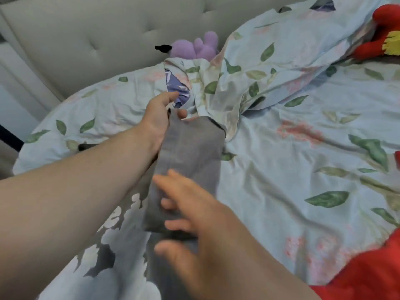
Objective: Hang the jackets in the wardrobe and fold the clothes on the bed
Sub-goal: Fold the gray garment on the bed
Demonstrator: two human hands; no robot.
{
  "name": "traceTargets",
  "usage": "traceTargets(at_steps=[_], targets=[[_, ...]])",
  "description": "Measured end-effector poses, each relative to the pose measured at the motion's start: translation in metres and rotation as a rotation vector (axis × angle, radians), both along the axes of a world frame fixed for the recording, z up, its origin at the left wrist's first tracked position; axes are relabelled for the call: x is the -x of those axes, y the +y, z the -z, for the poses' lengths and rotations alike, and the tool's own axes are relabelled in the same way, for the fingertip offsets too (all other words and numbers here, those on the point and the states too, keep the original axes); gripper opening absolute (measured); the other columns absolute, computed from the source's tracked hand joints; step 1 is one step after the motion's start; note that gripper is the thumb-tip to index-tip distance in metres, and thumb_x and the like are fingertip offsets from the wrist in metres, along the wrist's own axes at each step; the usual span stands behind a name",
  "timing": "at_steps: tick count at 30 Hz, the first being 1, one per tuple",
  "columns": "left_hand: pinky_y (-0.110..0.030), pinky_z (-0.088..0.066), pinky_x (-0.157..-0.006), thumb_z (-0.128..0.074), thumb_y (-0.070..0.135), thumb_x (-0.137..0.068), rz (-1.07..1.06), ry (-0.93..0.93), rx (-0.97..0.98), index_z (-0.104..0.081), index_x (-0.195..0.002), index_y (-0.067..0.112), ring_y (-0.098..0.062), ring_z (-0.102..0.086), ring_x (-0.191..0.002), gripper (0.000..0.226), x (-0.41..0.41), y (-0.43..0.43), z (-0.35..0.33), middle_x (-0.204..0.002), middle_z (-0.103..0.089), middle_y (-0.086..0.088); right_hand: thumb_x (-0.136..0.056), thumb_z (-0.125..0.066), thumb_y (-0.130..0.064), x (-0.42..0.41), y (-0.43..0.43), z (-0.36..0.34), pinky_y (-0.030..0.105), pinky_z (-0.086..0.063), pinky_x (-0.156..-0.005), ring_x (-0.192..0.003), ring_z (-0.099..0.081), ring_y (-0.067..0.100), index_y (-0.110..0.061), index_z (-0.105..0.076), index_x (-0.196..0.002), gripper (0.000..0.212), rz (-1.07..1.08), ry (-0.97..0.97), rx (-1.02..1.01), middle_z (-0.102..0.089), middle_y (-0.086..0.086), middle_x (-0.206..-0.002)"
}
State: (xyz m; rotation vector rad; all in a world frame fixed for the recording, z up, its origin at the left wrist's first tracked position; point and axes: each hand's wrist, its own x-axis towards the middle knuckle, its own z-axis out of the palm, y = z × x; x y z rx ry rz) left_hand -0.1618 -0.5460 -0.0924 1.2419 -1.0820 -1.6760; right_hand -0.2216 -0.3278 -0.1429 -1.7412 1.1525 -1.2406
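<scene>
A bed (281,159) in pale blue leaf-print bedding fills the view, with a padded headboard (97,40) behind it. A purple plush toy (199,47) sits against the headboard, a red plush toy (381,33) lies far right, and a red cloth (372,273) lies near right. A bunched fold of bedding (216,92) lies just beyond the folded grey garment (190,152). Your left hand (159,118) pinches the garment's far end. The fingers (171,182) of your right hand (194,219) are spread over its near end, blurred.
</scene>
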Motion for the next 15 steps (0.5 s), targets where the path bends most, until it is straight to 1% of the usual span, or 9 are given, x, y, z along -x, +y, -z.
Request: traceTargets(at_steps=[1, 3, 5, 7, 9, 10, 12, 14, 15], targets=[[-0.028, -0.047, -0.061, -0.048, 0.035, -0.094, 0.012, -0.019, -0.047, -0.053, -0.072, 0.007, -0.027, -0.056, -0.062, 0.035, -0.01, -0.001, 0.004, -0.069, -0.057, -0.011, -0.083, -0.07, -0.032, -0.004, 0.002, 0.0, 0.028, -0.045, -0.107, -0.128, -0.04, -0.018, -0.074, -0.029, -0.132, 0.077, -0.054, 0.003, -0.036, -0.022, -0.042, -0.151], [-0.031, -0.047, -0.067, -0.049, 0.034, -0.093, 0.021, -0.027, -0.119, -0.051, -0.068, 0.008, -0.027, -0.056, -0.067, 0.036, -0.029, -0.004, 0.012, -0.079, -0.058, -0.015, -0.083, -0.067, -0.032, 0.002, 0.001, 0.003, 0.022, -0.046, -0.101, -0.12, -0.046, -0.017, -0.056, -0.046, -0.131, 0.057, -0.027, 0.062, 0.029, -0.044, -0.035, -0.138], [-0.031, -0.047, -0.069, -0.05, 0.031, -0.093, -0.002, -0.125, -0.101, -0.054, -0.069, 0.01, -0.023, -0.056, -0.069, 0.032, -0.04, -0.005, 0.019, -0.078, -0.059, -0.012, -0.083, -0.06, -0.027, 0.023, -0.003, 0.005, 0.017, -0.048, -0.085, -0.097, -0.056, -0.005, -0.035, -0.061, -0.112, 0.03, 0.1, 0.253, 0.071, -0.061, -0.019, -0.108], [-0.029, -0.044, -0.068, -0.054, 0.028, -0.093, 0.021, -0.328, 0.018, -0.057, -0.071, 0.015, -0.019, -0.056, -0.072, 0.026, -0.042, -0.007, 0.025, -0.08, -0.062, -0.007, -0.083, -0.053, -0.033, 0.045, -0.005, 0.011, 0.025, -0.045, -0.077, -0.086, -0.052, 0.008, -0.03, -0.057, -0.101, 0.018, 0.219, 0.5, -0.003, -0.057, -0.01, -0.095], [-0.026, -0.041, -0.065, -0.063, 0.021, -0.089, 0.099, -0.522, 0.251, -0.061, -0.071, 0.019, -0.018, -0.056, -0.076, 0.019, -0.035, -0.009, 0.029, -0.082, -0.064, -0.004, -0.084, -0.053, -0.043, 0.055, -0.005, 0.019, 0.028, -0.037, -0.07, -0.083, -0.043, 0.011, -0.032, -0.046, -0.101, 0.021, 0.268, 0.701, -0.157, -0.047, -0.01, -0.095], [-0.023, -0.042, -0.065, -0.069, 0.021, -0.087, 0.157, -0.621, 0.385, -0.065, -0.072, 0.021, -0.015, -0.058, -0.077, 0.015, -0.03, -0.008, 0.031, -0.082, -0.066, 0.001, -0.084, -0.054, -0.048, 0.054, -0.005, 0.023, 0.029, -0.034, -0.069, -0.083, -0.04, 0.012, -0.032, -0.042, -0.1, 0.025, 0.269, 0.74, -0.202, -0.044, -0.01, -0.093], [-0.017, -0.046, -0.07, -0.076, 0.033, -0.083, 0.314, -0.8, 0.59, -0.068, -0.081, 0.028, -0.005, -0.061, -0.077, 0.01, -0.016, -0.006, 0.031, -0.085, -0.069, 0.01, -0.082, -0.056, -0.054, 0.046, -0.006, 0.027, 0.031, -0.033, -0.069, -0.084, -0.04, 0.013, -0.032, -0.037, -0.094, 0.032, 0.257, 0.778, -0.22, -0.041, -0.012, -0.09], [-0.02, -0.048, -0.073, -0.076, 0.048, -0.079, 0.473, -0.976, 0.711, -0.066, -0.086, 0.03, -0.002, -0.061, -0.079, 0.021, -0.001, -0.007, 0.034, -0.088, -0.067, 0.012, -0.083, -0.058, -0.056, 0.041, -0.007, 0.029, 0.032, -0.035, -0.071, -0.086, -0.04, 0.015, -0.032, -0.034, -0.09, 0.034, 0.26, 0.816, -0.204, -0.041, -0.012, -0.088], [-0.022, -0.047, -0.069, -0.075, 0.052, -0.078, 0.541, -1.065, 0.75, -0.066, -0.083, 0.027, -0.004, -0.06, -0.077, 0.027, 0.005, -0.006, 0.036, -0.083, -0.065, 0.011, -0.085, -0.058, -0.054, 0.041, -0.008, 0.03, 0.033, -0.035, -0.071, -0.085, -0.041, 0.015, -0.032, -0.033, -0.089, 0.034, 0.266, 0.812, -0.203, -0.042, -0.011, -0.088]])
